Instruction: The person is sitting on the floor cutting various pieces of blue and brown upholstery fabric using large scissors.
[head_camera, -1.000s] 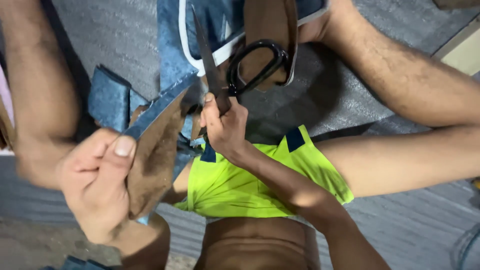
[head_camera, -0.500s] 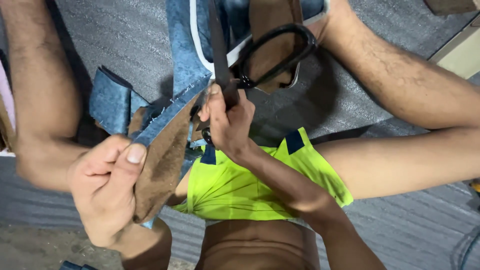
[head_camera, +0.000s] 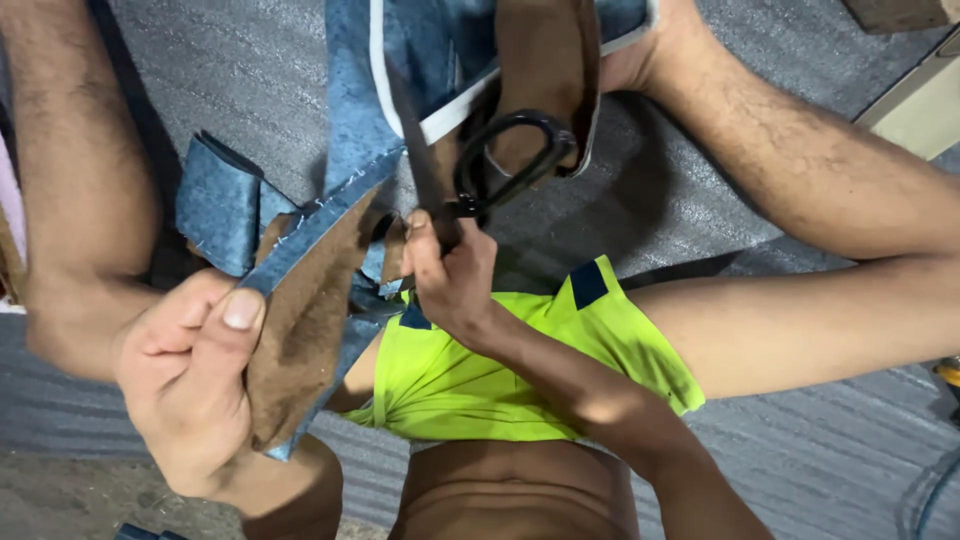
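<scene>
My left hand (head_camera: 190, 375) pinches a long strip of blue fabric with a brown backing (head_camera: 305, 320), thumb on top, brown side facing me. The strip runs up and right to a larger blue piece with a white edge and brown lining (head_camera: 545, 60) lying between my legs. My right hand (head_camera: 452, 275) is closed around large black-handled scissors (head_camera: 510, 160) just below the handle loops. Their dark blade (head_camera: 412, 130) points up along the strip's edge. A folded blue scrap (head_camera: 220, 200) lies just left of the strip.
I sit on a grey textured mat (head_camera: 250, 70) with legs spread, wearing bright yellow-green shorts (head_camera: 500, 370). A wooden block (head_camera: 900, 12) and a pale board (head_camera: 920, 105) lie at the upper right. A cable (head_camera: 925, 490) shows at the lower right.
The scissor handles rose, then came back down closer to my right hand. My left hand kept its pinch on the strip and barely shifted.
</scene>
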